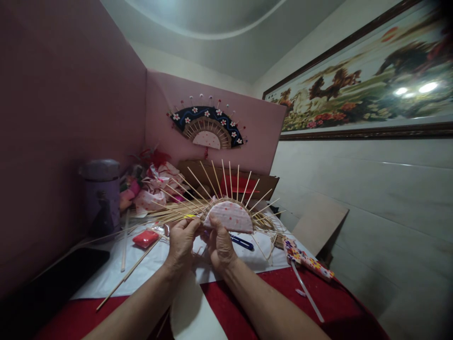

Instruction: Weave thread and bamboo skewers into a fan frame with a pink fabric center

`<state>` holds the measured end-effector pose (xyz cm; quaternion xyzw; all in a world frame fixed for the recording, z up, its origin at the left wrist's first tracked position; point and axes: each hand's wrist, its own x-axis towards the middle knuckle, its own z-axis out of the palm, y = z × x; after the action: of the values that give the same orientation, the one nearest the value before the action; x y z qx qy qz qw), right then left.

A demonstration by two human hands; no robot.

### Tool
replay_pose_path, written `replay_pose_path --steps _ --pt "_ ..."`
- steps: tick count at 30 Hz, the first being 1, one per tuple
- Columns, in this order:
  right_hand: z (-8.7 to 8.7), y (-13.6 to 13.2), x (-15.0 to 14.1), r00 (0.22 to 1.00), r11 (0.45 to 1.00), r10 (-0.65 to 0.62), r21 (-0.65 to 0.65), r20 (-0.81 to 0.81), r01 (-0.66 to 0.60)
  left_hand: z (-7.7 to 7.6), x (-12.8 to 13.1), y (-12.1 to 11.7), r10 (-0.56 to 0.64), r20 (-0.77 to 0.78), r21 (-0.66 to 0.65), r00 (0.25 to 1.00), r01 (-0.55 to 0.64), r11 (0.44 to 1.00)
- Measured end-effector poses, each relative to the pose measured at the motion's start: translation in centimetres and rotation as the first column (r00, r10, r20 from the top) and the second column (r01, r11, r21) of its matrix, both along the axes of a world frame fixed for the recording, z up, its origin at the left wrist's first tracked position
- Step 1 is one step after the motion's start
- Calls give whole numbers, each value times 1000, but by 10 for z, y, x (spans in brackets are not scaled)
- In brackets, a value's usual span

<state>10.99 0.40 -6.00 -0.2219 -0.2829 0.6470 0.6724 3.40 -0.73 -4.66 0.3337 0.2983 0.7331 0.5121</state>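
A half-round fan base (231,217), covered in white cloth with red dots, is held up above the table. Thin wooden sticks (230,179) spread out from its curved edge, which has a brown cord-like trim. My right hand (221,243) grips the base from below, its thumb pressed on the cloth face. At the base's left corner, my left hand (183,236) is closed in a pinch at the end of the trim; exactly what lies between its fingertips is too small to see. Behind and below the base lies a blue utility knife (241,242).
A finished dark fan with flowers (207,123) hangs on the pink board. Left are a purple tumbler (102,198), a red packet (145,239), loose sticks and a black phone-like slab (76,267). A flower-patterned glue gun (307,259) lies right, with a clear glue stick (307,293).
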Motion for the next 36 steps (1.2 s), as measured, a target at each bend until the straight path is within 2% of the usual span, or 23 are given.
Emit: replay_pose_path --steps 36 --pt "1 -1 0 999 1000 -14 4 29 14 3 1 -1 9 -13 -12 1000 -9 1000"
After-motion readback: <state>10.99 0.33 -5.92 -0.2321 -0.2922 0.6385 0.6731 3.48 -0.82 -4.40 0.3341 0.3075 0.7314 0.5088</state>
